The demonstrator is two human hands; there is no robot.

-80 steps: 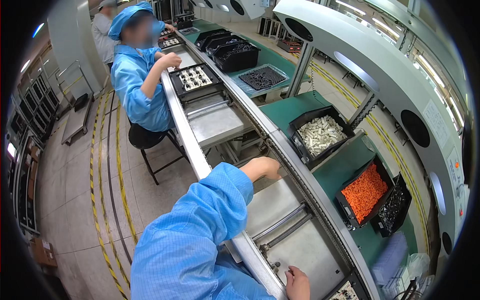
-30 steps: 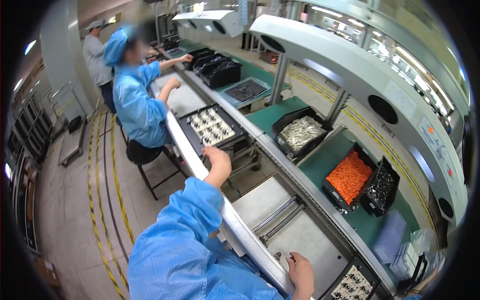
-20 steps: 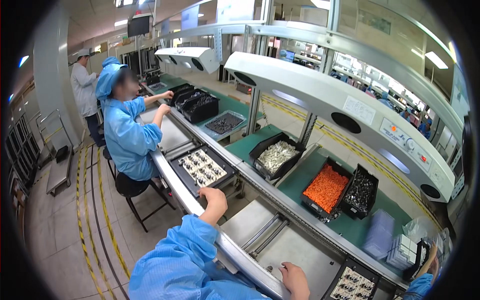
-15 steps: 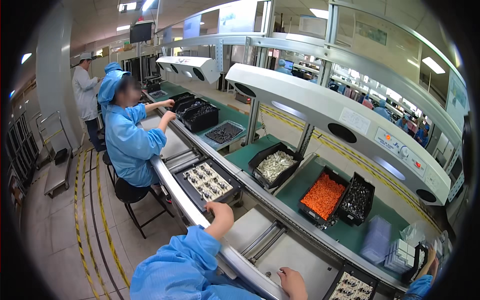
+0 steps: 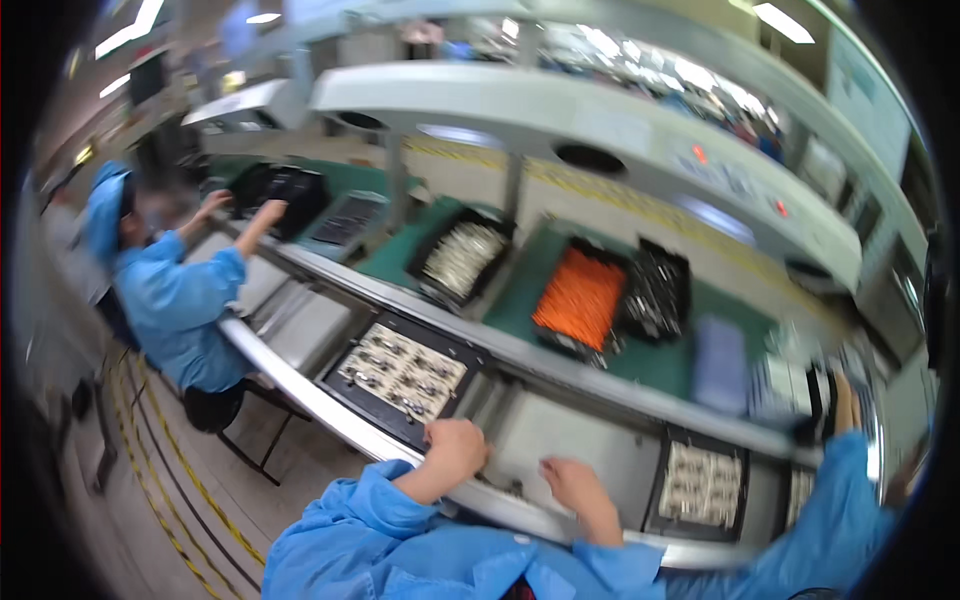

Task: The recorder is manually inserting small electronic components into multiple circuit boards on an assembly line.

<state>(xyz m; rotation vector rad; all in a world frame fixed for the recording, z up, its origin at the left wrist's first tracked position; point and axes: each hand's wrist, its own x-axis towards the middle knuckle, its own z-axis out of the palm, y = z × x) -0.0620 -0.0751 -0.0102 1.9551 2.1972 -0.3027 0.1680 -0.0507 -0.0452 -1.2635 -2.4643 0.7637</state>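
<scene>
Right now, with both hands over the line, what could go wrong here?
The left hand is right at the near corner of the black tray; a careless bump might jolt the tray and disturb the small dark parts on its cream boards.

The orange pieces sit in a bin close beside the dark pieces, so a knock there could mix them.

Black stool (image 5: pixel 213 406), yellow floor tape (image 5: pixel 184 456)
</scene>
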